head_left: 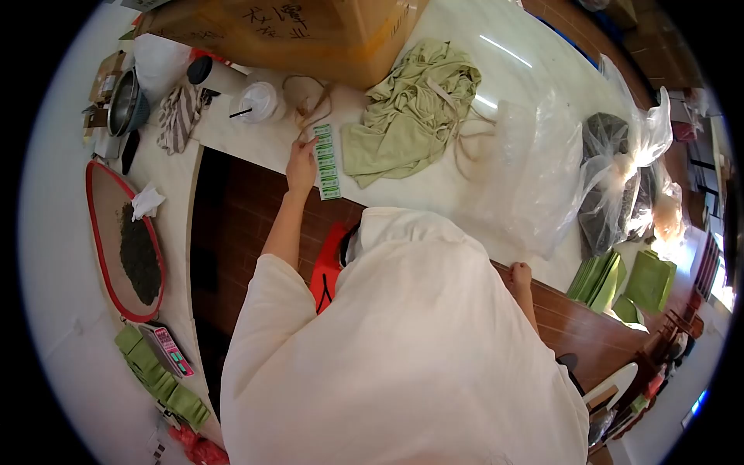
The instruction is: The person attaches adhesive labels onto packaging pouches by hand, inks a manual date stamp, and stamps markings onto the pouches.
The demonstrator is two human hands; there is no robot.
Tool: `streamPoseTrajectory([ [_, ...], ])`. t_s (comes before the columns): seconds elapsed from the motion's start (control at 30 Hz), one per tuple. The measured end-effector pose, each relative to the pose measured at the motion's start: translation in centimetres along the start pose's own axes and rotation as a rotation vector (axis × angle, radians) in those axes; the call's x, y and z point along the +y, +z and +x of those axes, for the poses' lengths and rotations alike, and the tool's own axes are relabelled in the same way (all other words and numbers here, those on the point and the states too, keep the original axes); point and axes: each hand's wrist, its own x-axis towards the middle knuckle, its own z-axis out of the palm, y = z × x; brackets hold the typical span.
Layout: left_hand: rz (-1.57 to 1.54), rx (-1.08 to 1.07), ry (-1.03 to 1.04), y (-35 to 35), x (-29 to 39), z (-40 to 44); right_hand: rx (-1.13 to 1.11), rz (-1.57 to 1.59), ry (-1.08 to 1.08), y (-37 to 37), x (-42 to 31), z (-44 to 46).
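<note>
White surface (508, 66), brown floor (244, 198). Your left hand (301, 165) touches green labels (325, 161), grip unclear; right hand (520, 274) curled at near edge.

The big box (306, 43) on the far side is cut off at the top. The writing on the green strip (328, 164) by the left hand (301, 167) is too small to read. The pale shirt (411, 341) hides most of the red cloth (325, 267). The marks on the scale (167, 349), near left, are too tiny to read.

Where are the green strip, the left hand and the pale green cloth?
Green strip (327, 162): head view, its middle.
Left hand (301, 166): head view, back of the hand.
Pale green cloth (415, 110): head view, its crumpled middle.
</note>
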Motion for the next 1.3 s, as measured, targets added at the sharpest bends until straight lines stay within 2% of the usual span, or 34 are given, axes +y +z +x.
streamPoseTrajectory([
  [0.1, 0.022, -0.084, -0.027, -0.4, 0.0, -2.5, -0.018, -0.041, 0.039, -1.4, 1.0, -2.1],
  [0.17, -0.013, -0.006, 0.0, 1.2, 0.8, -2.2, 0.007, -0.188, -0.041, -3.2, -1.5, -2.4],
  [0.27, -0.051, -0.001, 0.047, -0.1, 0.2, -4.0, 0.042, -0.285, -0.072, -1.1, 2.9, 0.3],
  [0.4, -0.045, -0.053, 0.03, 0.1, 0.2, -5.2, 0.053, -0.198, -0.004, -0.9, 0.1, -2.7],
  [0.57, -0.104, 0.051, 0.067, 0.6, 0.3, -5.7, 0.081, -0.094, -0.006, -0.3, 0.9, -2.1],
  [0.67, -0.082, 0.047, 0.127, 0.9, -0.2, -6.2, 0.082, -0.13, -0.051, -0.4, 0.2, -2.8],
  [0.77, -0.049, 0.018, 0.147, 0.9, -0.3, -6.9, 0.097, -0.219, -0.126, 0.0, 2.7, -0.7],
  [0.97, -0.017, 0.042, 0.154, 1.3, -0.1, -7.6, 0.09, -0.167, -0.021, -0.5, -2.0, -4.8],
  [1.1, 0.016, 0.073, 0.212, 1.3, -0.5, -8.7, 0.076, -0.162, -0.017, -0.1, 0.2, -2.9],
  [1.17, 0.039, 0.014, 0.209, 1.2, -0.5, -9.2, 0.135, -0.275, -0.159, 0.2, 2.1, -1.5],
  [1.3, 0.046, 0.056, 0.229, 1.1, -0.2, -9.2, 0.147, -0.266, -0.127, 0.1, 1.1, -2.2],
])
